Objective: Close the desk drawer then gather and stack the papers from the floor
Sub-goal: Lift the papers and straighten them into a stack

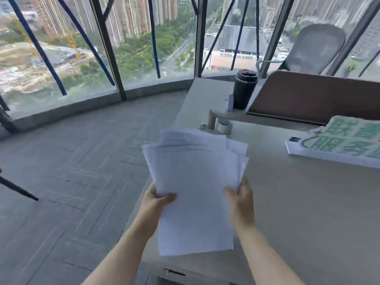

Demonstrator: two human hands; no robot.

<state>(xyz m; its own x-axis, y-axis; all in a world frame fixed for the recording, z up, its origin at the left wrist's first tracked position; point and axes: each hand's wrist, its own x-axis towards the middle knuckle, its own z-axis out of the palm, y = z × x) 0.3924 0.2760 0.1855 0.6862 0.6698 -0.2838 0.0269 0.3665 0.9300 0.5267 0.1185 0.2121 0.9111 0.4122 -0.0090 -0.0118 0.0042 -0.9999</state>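
Observation:
A loose, fanned bundle of white papers point(195, 182) is held up over the left edge of the pale desk point(308, 212). My left hand point(156, 204) grips the bundle's left side, thumb on top. Its right side is pinched by my right hand point(239, 200). The sheets are uneven, their top edges splayed. At the bottom, below the desk edge, a drawer front point(174, 273) with a dark slot shows; I cannot tell whether it is fully closed. No papers lie on the visible grey floor point(72, 171).
On the desk stand a black tumbler point(244, 89), a wooden riser point(226, 116) with a tape roll point(224, 126) under it, a brown board point(314, 95) and a green-lettered sign point(339, 140). A grey mesh chair point(316, 48) is behind. Tall windows curve around the floor.

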